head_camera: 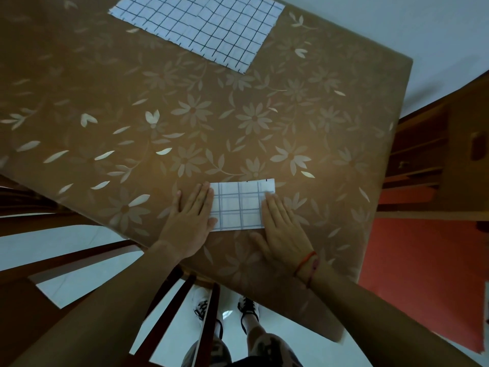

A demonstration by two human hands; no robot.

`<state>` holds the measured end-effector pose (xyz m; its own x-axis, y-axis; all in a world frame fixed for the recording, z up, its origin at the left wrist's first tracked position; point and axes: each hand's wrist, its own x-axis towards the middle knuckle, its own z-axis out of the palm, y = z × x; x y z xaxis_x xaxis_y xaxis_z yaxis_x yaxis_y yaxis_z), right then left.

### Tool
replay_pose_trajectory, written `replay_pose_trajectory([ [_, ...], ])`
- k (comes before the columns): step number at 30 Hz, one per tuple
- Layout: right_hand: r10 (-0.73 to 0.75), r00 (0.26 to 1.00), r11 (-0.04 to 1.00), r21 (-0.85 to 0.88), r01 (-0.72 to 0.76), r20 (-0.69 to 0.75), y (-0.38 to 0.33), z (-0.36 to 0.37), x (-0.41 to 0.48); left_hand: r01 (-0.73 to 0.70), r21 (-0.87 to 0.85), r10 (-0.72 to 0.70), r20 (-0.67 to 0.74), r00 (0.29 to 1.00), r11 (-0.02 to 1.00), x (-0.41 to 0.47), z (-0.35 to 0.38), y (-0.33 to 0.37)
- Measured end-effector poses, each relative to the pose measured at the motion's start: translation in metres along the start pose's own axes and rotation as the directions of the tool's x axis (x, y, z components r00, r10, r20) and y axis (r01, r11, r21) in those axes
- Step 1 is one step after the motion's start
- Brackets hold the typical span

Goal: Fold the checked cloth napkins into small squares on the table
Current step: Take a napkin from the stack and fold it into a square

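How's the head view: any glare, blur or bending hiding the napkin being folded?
Head view: dim; glints on the tablecloth, none on the folded napkin; wide-angle lens bends the table edge; left hand and right hand, flat on the napkin's ends, look sharp.

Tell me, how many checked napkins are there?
2. One folded napkin lies touched by the left hand and right hand; one open napkin lies far off, maybe hiding more.

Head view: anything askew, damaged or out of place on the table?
Nothing serious. The folded napkin lies flat under the left hand and right hand; its layers look slightly uneven at the far right corner. The unfolded napkin lies flat.
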<state>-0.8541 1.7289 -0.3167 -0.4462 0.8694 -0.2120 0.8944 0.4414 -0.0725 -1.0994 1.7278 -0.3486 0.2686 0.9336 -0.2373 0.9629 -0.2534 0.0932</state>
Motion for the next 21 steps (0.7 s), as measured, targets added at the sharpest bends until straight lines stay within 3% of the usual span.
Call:
replay_pose_trajectory([
  [7, -0.116, 0.993, 0.992, 0.044, 0.115, 0.024, -0.017, -0.007, 0.054, -0.010, 0.004, 0.010, 0.005, 1.000, 1.000, 0.000, 0.001, -0.001],
  [11, -0.065, 0.990, 0.997, 0.050, 0.059, 0.124, -0.005, 0.004, 0.057, -0.018, -0.005, 0.018, 0.006, 1.000, 1.000, 0.000, 0.000, -0.002],
  [17, -0.020, 0.987, 0.999, -0.045, 0.027, 0.162, 0.031, 0.002, 0.047, -0.015, -0.010, 0.015, -0.002, 1.000, 1.000, 0.000, -0.001, -0.002],
  [21, -0.015, 0.989, 1.000, -0.016, 0.017, 0.145, 0.027, -0.005, 0.053, -0.011, -0.016, 0.011, 0.001, 1.000, 1.000, 0.000, -0.001, -0.002],
])
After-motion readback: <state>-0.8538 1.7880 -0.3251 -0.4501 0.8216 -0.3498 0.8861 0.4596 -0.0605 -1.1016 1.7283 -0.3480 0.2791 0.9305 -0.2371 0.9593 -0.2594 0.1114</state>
